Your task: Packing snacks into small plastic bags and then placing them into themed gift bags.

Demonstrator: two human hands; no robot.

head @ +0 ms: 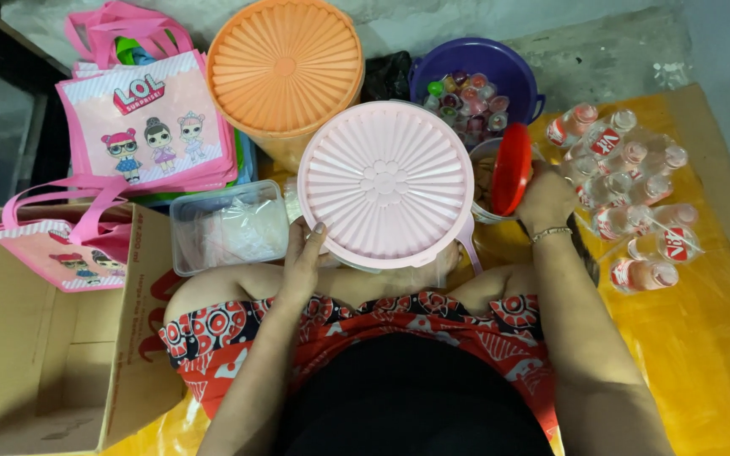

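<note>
I sit on the floor with a round pink ribbed container lid (386,187) in front of my knees. My left hand (304,257) grips its near-left rim, fingers curled over the edge. My right hand (545,198) holds a red round lid (510,169) tilted on edge over a clear jar (485,160), most of which is hidden behind the pink lid. What lies beneath the pink lid is hidden.
An orange lidded tub (285,67) stands at the back, a purple bowl of small coloured jelly cups (475,89) beside it. Several small water bottles (627,198) lie on a yellow sheet at right. Pink cartoon tote bags (145,127), a clear plastic box (228,226) and a cardboard box (52,338) sit left.
</note>
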